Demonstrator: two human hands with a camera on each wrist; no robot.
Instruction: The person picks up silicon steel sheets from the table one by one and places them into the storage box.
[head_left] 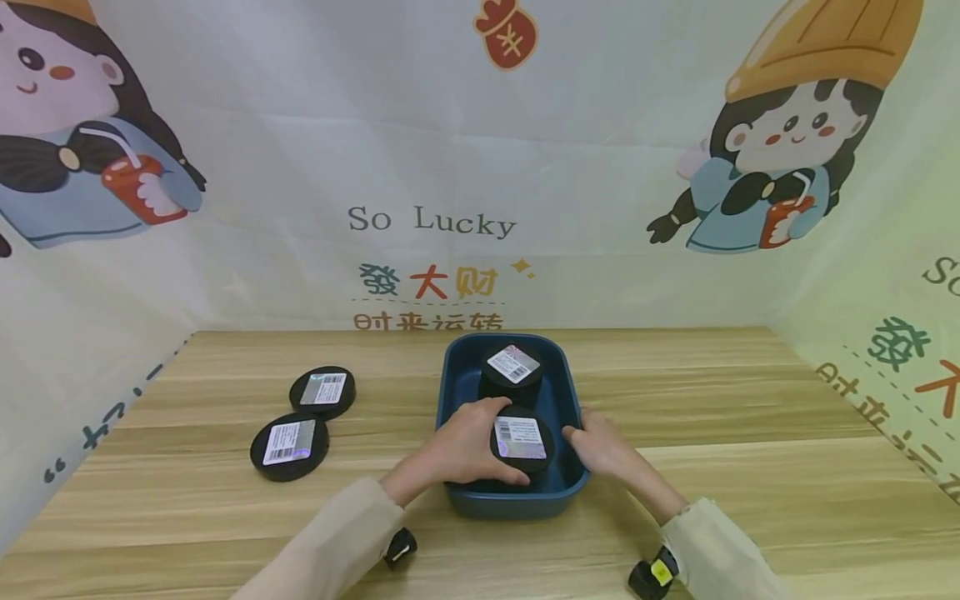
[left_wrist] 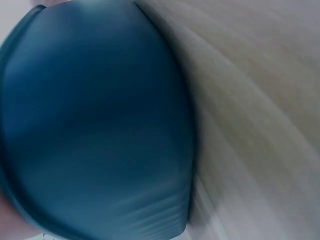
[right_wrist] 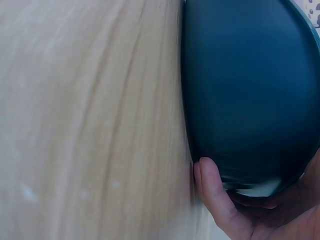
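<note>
A blue rectangular tub (head_left: 513,505) rests on the wooden table. My left hand (head_left: 472,446) reaches over its left wall and grips a black round tin with a white barcode label (head_left: 522,438), thumb at the near side and fingers at the far side. Behind that tin, another labelled black round tin (head_left: 512,367) sits inside the tub. With my right hand (head_left: 606,446) I hold the tub's right wall, thumb over the rim; the right wrist view shows fingers (right_wrist: 215,192) against its outside. The left wrist view shows mostly the tub's outer wall (left_wrist: 100,120).
Two flat black round tins with labels, a nearer one (head_left: 289,447) and a farther one (head_left: 322,392), lie touching or nearly so left of the tub. A printed cloth (head_left: 300,167) hangs behind and beside the wooden table (head_left: 690,400).
</note>
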